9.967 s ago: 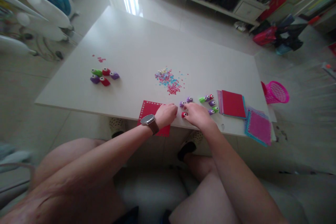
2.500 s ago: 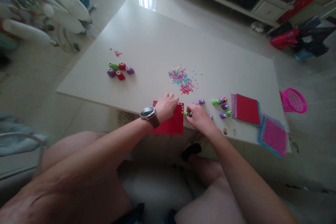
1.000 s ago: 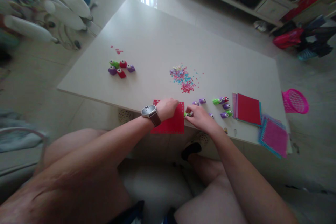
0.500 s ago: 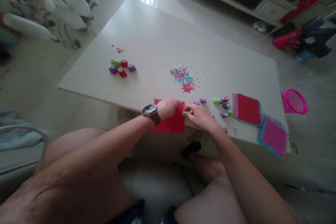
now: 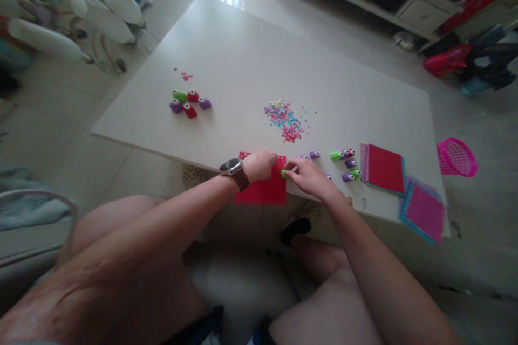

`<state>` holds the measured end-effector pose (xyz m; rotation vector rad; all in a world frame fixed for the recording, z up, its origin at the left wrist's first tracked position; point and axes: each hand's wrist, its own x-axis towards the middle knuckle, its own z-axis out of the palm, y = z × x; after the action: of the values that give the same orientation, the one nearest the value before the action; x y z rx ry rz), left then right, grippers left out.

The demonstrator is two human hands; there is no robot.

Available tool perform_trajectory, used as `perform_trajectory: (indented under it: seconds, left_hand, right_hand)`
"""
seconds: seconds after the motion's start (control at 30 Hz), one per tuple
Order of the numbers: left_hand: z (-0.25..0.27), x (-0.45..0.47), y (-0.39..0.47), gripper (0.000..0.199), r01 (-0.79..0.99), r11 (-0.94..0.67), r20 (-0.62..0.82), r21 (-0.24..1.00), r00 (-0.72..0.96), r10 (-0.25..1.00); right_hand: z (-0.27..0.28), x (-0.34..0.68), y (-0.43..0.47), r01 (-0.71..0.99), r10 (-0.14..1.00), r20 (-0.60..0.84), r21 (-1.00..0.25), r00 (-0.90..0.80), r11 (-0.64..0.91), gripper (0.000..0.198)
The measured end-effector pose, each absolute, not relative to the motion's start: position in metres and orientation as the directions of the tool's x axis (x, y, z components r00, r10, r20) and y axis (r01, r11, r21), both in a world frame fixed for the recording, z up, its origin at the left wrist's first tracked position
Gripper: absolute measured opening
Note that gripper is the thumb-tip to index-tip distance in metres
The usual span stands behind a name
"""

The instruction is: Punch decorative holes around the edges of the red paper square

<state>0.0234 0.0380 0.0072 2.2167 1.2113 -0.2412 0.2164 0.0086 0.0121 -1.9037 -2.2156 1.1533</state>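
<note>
**Your right hand pinches a green paper punch at the right edge of the red sheet**

Your right hand (image 5: 307, 175) is nearly closed, thumb and fingertips gripping the green paper punch (image 5: 283, 174), which sits on the side edge of the red sheet (image 5: 265, 194). Your left hand (image 5: 260, 166), a wristwatch (image 5: 231, 166) above it, lies over the upper part of that sheet with its fingers folded in; you show its back, so I cannot tell whether it grips anything. Small holes run along the sheet's top and bottom edges, and its lower part juts past the near edge of the tabletop (image 5: 343, 91).

Just beyond your right hand lie purple punches (image 5: 314, 154), some partly hidden by it. To their right is a group of green, purple and red punches, then a stack of sheets with red (image 5: 386, 168) on top and, beside it, a pile topped by a magenta sheet (image 5: 424, 210).

Farther out, pink, blue and pale confetti (image 5: 290, 132) lies scattered mid-tabletop. Well to the left, five more punches huddle near a few red scraps (image 5: 186, 76).
</note>
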Motion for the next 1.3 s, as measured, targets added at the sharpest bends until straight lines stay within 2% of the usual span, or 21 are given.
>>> perform_trajectory:
  seconds: [0.17, 0.3, 0.5, 0.63, 0.83, 1.07, 1.3]
  left_hand:
    - [0.011, 0.025, 0.042, 0.032, 0.808, -0.403, -0.463, 0.429, 0.58, 0.67]
    - [0.011, 0.028, 0.048, 0.055, 0.8, -0.391, -0.505, 0.455, 0.594, 0.627]
    - [0.01, 0.033, 0.045, 0.07, 0.845, -0.364, -0.494, 0.392, 0.527, 0.692]
    - [0.015, 0.037, 0.043, 0.07, 0.865, -0.341, -0.513, 0.367, 0.495, 0.702]
    - [0.021, 0.042, 0.043, 0.065, 0.904, -0.259, -0.564, 0.34, 0.416, 0.713]
    - [0.02, 0.044, 0.043, 0.052, 0.904, -0.243, -0.557, 0.353, 0.412, 0.721]
    - [0.01, 0.044, 0.043, 0.056, 0.893, -0.266, -0.535, 0.364, 0.434, 0.725]
  right_hand:
    - [0.012, 0.214, 0.01, 0.868, 0.854, -0.468, -0.496, -0.228, -0.04, 0.006]
    - [0.015, 0.21, 0.012, 0.885, 0.859, -0.478, -0.46, -0.184, -0.067, 0.009]
    - [0.026, 0.204, 0.018, 0.937, 0.85, -0.517, -0.338, -0.107, -0.088, 0.021]
    - [0.031, 0.2, 0.024, 0.95, 0.797, -0.6, -0.283, -0.07, -0.129, 0.029]
    - [0.033, 0.197, 0.03, 0.952, 0.753, -0.656, -0.261, -0.051, -0.162, 0.03]
    - [0.027, 0.198, 0.033, 0.943, 0.748, -0.663, -0.268, -0.031, -0.198, 0.024]
    - [0.02, 0.199, 0.031, 0.944, 0.759, -0.65, -0.278, -0.047, -0.179, 0.03]
